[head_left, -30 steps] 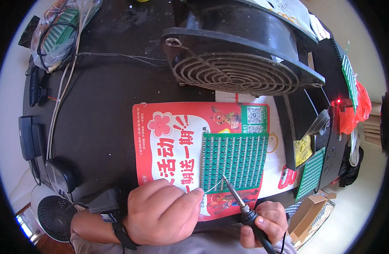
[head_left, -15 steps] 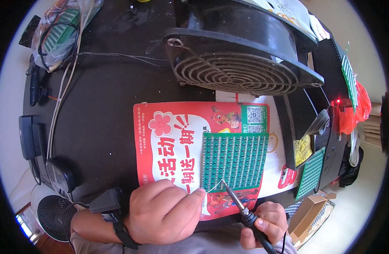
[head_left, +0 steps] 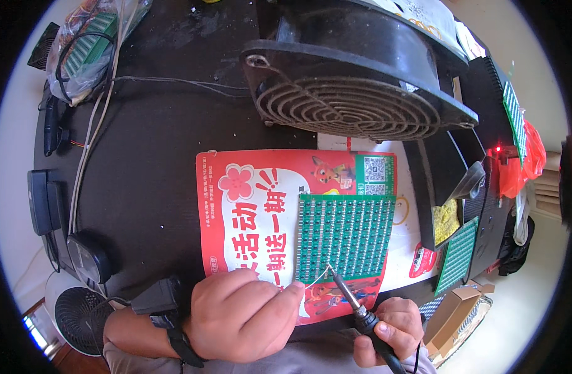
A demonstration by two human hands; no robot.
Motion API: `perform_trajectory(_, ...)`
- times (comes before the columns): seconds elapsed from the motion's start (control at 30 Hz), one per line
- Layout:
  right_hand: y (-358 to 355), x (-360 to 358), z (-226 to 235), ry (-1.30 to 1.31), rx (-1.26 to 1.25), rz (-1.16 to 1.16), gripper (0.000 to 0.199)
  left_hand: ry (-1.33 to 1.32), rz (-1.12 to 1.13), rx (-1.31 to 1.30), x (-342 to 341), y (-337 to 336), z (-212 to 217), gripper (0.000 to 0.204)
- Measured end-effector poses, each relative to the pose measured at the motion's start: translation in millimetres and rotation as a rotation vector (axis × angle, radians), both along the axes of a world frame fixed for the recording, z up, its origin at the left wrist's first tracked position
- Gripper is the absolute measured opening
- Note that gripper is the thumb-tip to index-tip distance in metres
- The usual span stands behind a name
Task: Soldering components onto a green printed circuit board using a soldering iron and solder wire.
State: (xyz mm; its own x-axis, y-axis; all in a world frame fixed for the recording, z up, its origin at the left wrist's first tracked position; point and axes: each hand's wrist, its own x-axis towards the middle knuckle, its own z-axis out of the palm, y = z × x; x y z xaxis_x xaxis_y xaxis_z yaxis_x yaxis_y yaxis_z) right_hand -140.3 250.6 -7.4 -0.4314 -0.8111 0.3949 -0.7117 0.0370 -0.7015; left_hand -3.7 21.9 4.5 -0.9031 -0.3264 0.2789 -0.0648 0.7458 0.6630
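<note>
A green circuit board panel [head_left: 346,237] lies on a red printed flyer [head_left: 255,218] on the dark table. My right hand [head_left: 392,330] grips a soldering iron [head_left: 351,302], whose tip touches the board's lower left edge. My left hand [head_left: 242,315], with a black watch on the wrist, pinches a thin solder wire [head_left: 316,280] that meets the iron's tip at the same spot.
A large black fan [head_left: 354,81] stands behind the flyer. At the right are a soldering iron stand with a yellow sponge [head_left: 447,221], another green board [head_left: 457,255] and a cardboard box [head_left: 454,311]. Cables, black adapters and a bag with boards [head_left: 86,50] line the left.
The iron tip and solder wire have stayed at the board's lower left corner; both hands have barely shifted.
</note>
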Motion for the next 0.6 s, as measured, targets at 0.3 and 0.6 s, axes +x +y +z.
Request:
perform_trajectory(0.3, -0.9, 2.1, -1.8, 0.017, 0.004, -0.040, 0.039, -0.057, -0.012, 0.017, -0.6, 0.8, -2.4, 0.017)
perform_trajectory(0.6, -0.7, -0.1, 0.9, 0.011, 0.037, -0.012, 0.039, -0.044, 0.016, 0.007, -0.5, 0.7, -2.6, 0.015)
